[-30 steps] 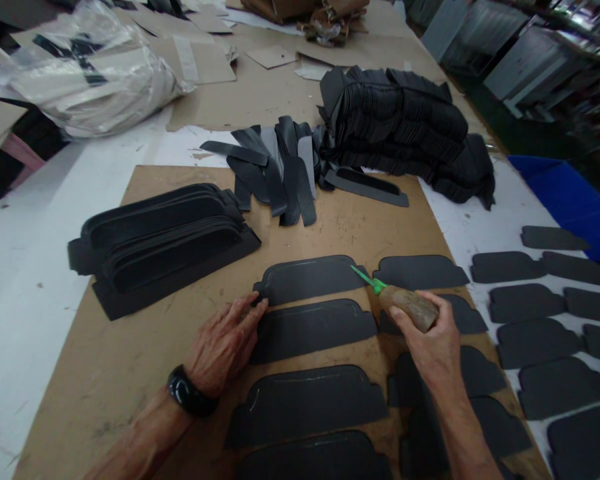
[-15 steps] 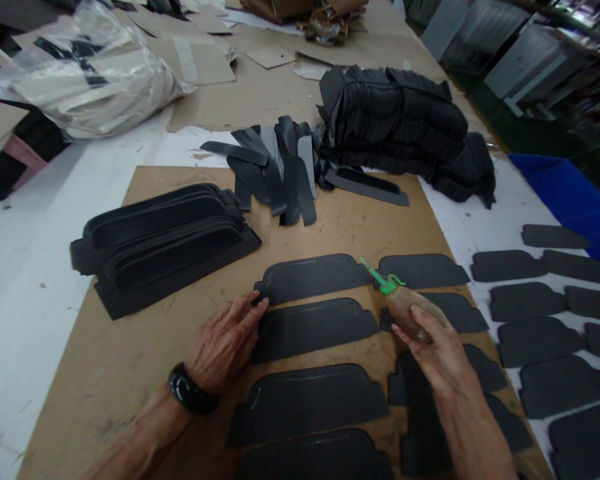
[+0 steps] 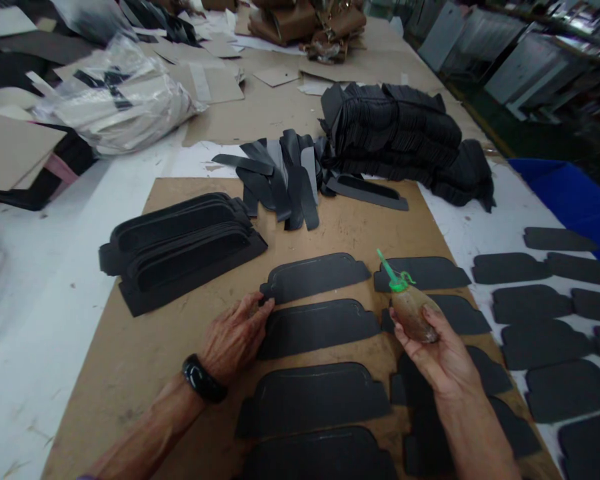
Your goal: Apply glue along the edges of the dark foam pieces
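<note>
My right hand [image 3: 443, 350] is wrapped around a squeeze bottle [image 3: 413, 315], its green nozzle [image 3: 387, 268] tipped upward near the gap between the farthest long black panel [image 3: 317, 279] and the shorter panel [image 3: 430, 273] to its right. My left hand [image 3: 233, 335] lies loose, palm down, grasping nothing, with fingertips at that long panel's left end. The panel lies flat on the brown board [image 3: 140, 393] covering part of the bench [image 3: 25, 280], a faint line following its curved far edge (the panel below [image 3: 325, 328] carries one too). To run such a line cleanly, I'd steady the corner lightly, keep the tip low, and squeeze evenly round the bend; easing my grip between panels should prevent drips.
</note>
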Available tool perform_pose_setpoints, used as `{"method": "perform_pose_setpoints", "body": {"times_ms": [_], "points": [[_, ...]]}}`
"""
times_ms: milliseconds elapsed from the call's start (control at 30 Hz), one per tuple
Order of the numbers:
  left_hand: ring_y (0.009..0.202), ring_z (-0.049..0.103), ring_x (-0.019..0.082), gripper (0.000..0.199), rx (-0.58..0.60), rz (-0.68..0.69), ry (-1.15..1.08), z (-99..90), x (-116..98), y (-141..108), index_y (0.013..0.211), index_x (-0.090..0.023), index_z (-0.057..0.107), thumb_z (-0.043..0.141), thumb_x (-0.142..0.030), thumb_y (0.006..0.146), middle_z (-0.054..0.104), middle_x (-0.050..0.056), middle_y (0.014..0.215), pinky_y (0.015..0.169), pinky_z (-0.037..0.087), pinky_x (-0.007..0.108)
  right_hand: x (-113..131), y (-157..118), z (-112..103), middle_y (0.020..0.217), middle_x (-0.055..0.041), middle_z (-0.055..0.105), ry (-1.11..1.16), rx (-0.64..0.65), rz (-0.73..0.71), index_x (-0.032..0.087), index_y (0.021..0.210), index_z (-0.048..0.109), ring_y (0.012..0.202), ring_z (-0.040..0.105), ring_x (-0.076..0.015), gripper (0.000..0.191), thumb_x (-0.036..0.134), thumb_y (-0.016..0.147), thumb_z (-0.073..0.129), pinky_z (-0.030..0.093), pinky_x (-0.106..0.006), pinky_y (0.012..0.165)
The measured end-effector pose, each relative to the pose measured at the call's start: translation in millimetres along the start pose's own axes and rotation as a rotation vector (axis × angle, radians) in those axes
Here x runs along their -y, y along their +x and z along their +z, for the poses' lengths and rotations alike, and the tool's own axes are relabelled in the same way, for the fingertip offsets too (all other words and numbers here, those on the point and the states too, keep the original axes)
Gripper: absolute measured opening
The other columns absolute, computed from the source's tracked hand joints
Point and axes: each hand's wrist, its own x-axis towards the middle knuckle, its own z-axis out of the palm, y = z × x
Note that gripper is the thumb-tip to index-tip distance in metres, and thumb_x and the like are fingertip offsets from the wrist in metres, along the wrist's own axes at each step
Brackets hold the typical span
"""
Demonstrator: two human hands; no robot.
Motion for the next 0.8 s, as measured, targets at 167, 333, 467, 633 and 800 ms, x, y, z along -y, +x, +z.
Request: {"method": "perform_pose_setpoints", "body": {"times_ms": [167,333,467,633,800], "points": [[0.1,0.058,0.024,0.038,0.034,0.005,0.073,-4.1,-4,1,0.12,-0.019,0.053,0.04,-0.017,0.085,0.056,0.012,0.12,0.082,0.052,0.039,0,-5,-6,0.085,-0.0012,0.071,0.002,0.036,0.004,0.021,0.09,0.064,0.075,0.068,-0.021,0.036,0.024,0.056,0.076,0.056,-0.027,0.057],[0.096,0.059,0.023,0.042,0.119,-0.01,0.101,-12.0,-12,0,0.125,-0.018,0.047,0.04,-0.013,0.084,0.055,0.011,0.124,0.081,0.052,0.039,-2,-17,-6,0.085,-0.0008,0.071,0.007,0.056,0.012,0.023,0.091,0.065,0.073,0.068,-0.0218,0.036,0.025,0.056,0.076,0.056,-0.027,0.055],[0.104,0.058,0.022,0.04,0.142,-0.043,-0.019,-19.6,-12,-1,0.123,-0.018,0.049,0.039,-0.016,0.085,0.053,0.012,0.128,0.088,0.048,0.039,-4,-33,-3,0.087,0.0002,0.071,0.042,0.121,0.026,0.025,0.089,0.065,0.077,0.068,-0.0224,0.031,0.027,0.059,0.075,0.056,-0.027,0.054],[0.109,0.056,0.024,0.019,0.122,-0.258,-0.745,-29.2,5,3,0.087,-0.022,0.07,0.059,-0.031,0.073,0.061,0.008,0.119,0.095,0.042,0.037,-8,-55,-3,0.097,-0.0008,0.07,0.056,0.21,0.039,0.027,0.09,0.064,0.083,0.067,-0.0239,0.028,0.026,0.064,0.073,0.056,-0.029,0.056],[0.068,0.062,0.017,0.024,-0.086,-0.535,-1.174,-32.3,25,7,0.072,-0.018,0.07,0.07,-0.039,0.061,0.068,0.004,0.073,0.063,0.049,0.026,-11,-73,-9,0.092,-0.0015,0.07,0.083,0.246,0.069,0.025,0.086,0.064,0.081,0.067,-0.0237,0.024,0.029,0.064,0.073,0.055,-0.029,0.055]]}}
